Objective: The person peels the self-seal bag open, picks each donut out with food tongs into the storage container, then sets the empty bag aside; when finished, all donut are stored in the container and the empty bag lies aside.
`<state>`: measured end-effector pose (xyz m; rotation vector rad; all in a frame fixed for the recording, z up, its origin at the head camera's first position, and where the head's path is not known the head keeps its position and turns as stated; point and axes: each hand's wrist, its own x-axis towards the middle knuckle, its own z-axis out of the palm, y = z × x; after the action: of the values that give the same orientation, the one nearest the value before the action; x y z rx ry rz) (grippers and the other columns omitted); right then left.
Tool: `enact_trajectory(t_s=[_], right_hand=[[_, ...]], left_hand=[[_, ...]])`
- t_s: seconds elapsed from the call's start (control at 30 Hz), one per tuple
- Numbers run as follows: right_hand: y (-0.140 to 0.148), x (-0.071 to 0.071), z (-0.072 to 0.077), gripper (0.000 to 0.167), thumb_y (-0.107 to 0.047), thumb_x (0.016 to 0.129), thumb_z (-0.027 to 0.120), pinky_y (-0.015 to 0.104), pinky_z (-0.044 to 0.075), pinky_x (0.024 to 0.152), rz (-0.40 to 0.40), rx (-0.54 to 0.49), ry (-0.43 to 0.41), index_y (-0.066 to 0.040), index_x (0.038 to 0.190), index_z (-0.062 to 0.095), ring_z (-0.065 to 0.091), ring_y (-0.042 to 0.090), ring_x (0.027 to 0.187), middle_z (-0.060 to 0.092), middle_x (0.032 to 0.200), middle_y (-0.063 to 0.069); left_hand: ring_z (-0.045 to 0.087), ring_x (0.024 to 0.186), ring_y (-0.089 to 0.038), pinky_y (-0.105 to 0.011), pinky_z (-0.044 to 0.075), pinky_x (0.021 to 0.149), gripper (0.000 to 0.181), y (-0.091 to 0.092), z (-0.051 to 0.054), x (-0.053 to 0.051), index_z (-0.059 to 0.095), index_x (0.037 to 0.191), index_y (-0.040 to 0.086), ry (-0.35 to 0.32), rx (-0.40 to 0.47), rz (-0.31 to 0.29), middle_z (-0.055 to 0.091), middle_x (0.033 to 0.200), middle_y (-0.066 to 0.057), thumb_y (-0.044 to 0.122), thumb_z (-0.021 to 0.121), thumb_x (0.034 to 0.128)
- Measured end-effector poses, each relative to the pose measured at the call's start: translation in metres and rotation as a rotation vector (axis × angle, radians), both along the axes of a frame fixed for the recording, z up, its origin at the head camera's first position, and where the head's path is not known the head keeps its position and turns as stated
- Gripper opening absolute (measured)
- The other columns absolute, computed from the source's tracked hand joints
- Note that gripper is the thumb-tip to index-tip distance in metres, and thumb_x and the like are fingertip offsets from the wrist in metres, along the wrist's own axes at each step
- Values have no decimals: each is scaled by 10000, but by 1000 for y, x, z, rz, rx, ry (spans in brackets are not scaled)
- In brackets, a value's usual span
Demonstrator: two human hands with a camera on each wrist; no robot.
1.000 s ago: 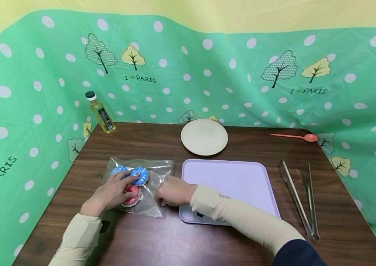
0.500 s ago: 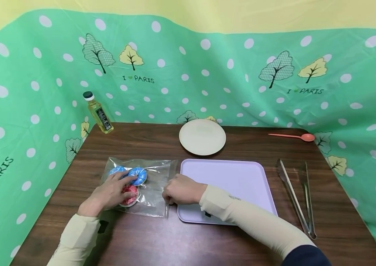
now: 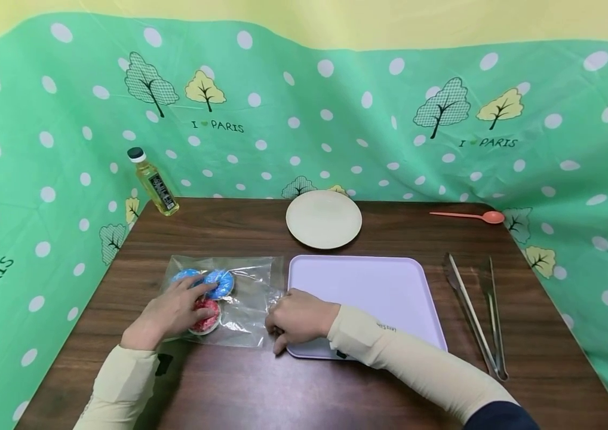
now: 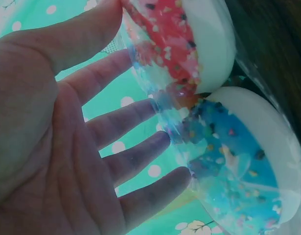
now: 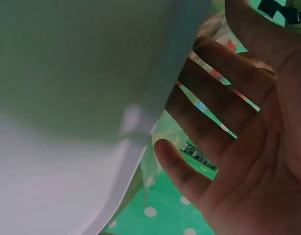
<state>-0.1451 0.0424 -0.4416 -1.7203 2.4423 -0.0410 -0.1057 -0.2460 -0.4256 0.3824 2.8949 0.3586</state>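
Note:
A clear plastic bag [image 3: 250, 272] lies flat on the table, with two blue doughnuts [image 3: 220, 284] and a red one [image 3: 208, 319] inside. They have speckled tops and pale undersides. My left hand [image 3: 166, 310] rests over the doughnuts, its spread fingertips touching them through the plastic; the left wrist view shows the red doughnut [image 4: 167, 49] and a blue doughnut [image 4: 233, 156] at those fingertips. At the bag's right edge is my right hand [image 3: 304, 316], over the left rim of a lilac tray [image 3: 358, 280]. Its fingers are loosely bent, with the thumb apart from them.
Behind the tray sits a cream plate [image 3: 324, 219]. Metal tongs [image 3: 470, 316] lie spread to the right, and an orange spoon [image 3: 470, 216] lies at the back right. An oil bottle [image 3: 154, 184] stands at the back left corner. A green curtain [image 3: 261, 119] borders the table.
My right hand has shifted right along the bag's edge, and its thumb has come away from the fingers. My left hand stays on the doughnuts. The head view has turned slightly.

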Motion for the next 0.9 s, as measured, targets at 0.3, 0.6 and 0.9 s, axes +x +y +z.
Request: enact_trajectory(t_s=[0.3,0.6,0.9], right_hand=[[-2,6,0,357,-621,801,740,313,463,866,17,17,22,-276,886,709,548,6,785,550,805,-193],[12,16,5,307,-537,863,737,362,464,934,4,-56,-23,-251,976,719,576,-16,883,616,891,-187],[74,27,20,353,-437,900,735,395,435,1008,-105,-169,-36,-169,1129,729,626,105,1089,702,1095,-95]], left_hand=[[361,1343,-535,-734,389,933,563,-6,0,0,587,1404,80,38,48,-17,432,1474,-269,285,760,909],[390,1323,-549,-746,343,972,447,16,-7,-8,641,1344,82,117,47,-86,458,1460,-269,231,729,932],[567,1166,-473,-681,481,847,350,15,-19,-10,725,1250,182,296,-37,-78,570,1379,-181,234,768,907]])
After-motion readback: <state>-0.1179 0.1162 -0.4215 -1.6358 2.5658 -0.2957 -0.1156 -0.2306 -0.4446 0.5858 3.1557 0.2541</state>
